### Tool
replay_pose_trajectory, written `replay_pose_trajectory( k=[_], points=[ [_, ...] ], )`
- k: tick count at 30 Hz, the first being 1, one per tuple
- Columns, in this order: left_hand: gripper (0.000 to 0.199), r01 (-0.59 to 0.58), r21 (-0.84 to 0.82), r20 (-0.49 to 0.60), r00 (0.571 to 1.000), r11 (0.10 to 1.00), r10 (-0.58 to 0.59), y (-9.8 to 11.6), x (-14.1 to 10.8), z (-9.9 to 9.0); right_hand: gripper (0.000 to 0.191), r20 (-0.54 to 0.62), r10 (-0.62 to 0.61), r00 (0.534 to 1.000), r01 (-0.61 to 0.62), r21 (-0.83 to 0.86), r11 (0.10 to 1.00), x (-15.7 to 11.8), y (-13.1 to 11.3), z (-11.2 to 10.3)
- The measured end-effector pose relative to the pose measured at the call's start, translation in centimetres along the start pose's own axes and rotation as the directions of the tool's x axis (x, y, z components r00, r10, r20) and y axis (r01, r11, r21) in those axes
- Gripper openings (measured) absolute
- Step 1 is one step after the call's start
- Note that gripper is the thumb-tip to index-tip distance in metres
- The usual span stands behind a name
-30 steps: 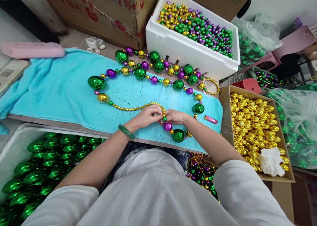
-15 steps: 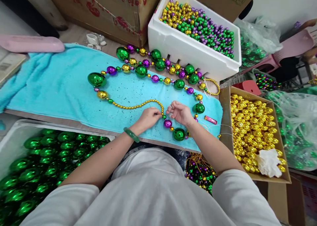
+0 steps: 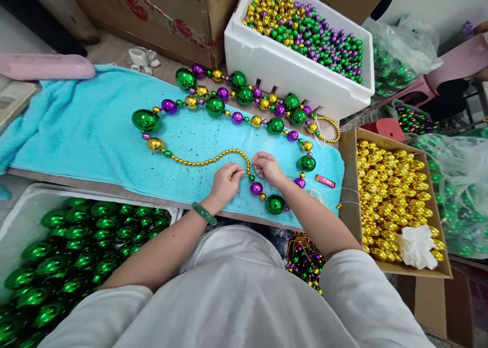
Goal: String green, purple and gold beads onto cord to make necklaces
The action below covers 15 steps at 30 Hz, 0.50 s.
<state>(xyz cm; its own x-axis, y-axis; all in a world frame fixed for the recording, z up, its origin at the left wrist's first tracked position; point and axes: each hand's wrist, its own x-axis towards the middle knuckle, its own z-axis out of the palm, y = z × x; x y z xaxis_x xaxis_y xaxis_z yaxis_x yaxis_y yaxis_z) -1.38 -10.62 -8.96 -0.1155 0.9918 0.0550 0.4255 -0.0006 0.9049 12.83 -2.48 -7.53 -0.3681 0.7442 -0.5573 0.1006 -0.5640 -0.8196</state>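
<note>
A string of green, purple and gold beads lies in a loop, with a run of small gold beads curving toward my hands. My left hand, below a green bangle, is closed in a pinch just left of where the small gold beads meet a green one. On the other side of that spot my right hand is closed too, fingertips together. A fine clear string shows faintly at the fingertips; most of it is hard to make out. Beneath everything lies a turquoise towel.
A white foam box of small beads stands behind. At right is a carton of gold beads; at lower left, a white bin of large green ones. A small pink packet and a second bead strand lie nearby.
My right hand's spread fingers have closed into a pinch and moved slightly up and left. My left fingertips have shifted slightly left, away from the beads. The bead loop keeps its shape.
</note>
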Motion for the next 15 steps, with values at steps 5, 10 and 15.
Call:
replay_pose_trajectory(
  k=[5, 10, 15],
  points=[
    [0.019, 0.001, 0.027, 0.004, 1.000, 1.000, -0.001, -0.43, -0.05, 0.00, 0.026, -0.025, -0.014, 1.000, 0.014, -0.024, 1.000, 0.57, 0.15, -0.31],
    [0.018, 0.040, -0.001, 0.006, 0.999, 0.999, -0.040, -0.59, -0.12, -0.18, 0.028, -0.017, -0.007, 1.000, 0.006, -0.038, 0.999, 0.63, 0.16, -0.24],
    [0.014, 0.262, -0.284, 0.038, 0.964, 0.922, -0.262, -0.45, 0.03, 0.01, 0.025, 0.038, -0.098, 0.994, 0.101, -0.083, 0.991, 0.23, -0.31, -0.33]
  ],
)
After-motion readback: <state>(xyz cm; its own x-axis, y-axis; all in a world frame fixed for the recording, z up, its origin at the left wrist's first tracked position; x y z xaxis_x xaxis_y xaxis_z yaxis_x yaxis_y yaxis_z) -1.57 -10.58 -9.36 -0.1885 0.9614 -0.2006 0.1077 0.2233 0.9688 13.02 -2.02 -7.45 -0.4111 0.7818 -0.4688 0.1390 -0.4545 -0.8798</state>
